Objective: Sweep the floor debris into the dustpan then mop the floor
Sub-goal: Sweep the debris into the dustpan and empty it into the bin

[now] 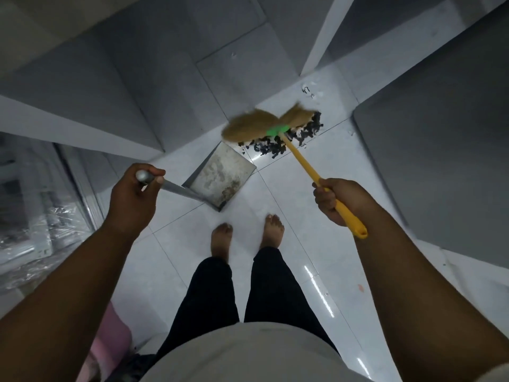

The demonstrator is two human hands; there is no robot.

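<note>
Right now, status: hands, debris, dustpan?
Left hand grips dustpan handle. Right hand grips broom handle, bristles at debris. Pile on floor beside dustpan mouth. Nothing between them.

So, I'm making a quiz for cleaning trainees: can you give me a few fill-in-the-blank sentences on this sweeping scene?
1. The left hand grips the grey handle of the ____.
2. The right hand holds the broom by its ____ handle.
3. The person's feet are ____.
Missing words: dustpan; yellow; bare.
</note>
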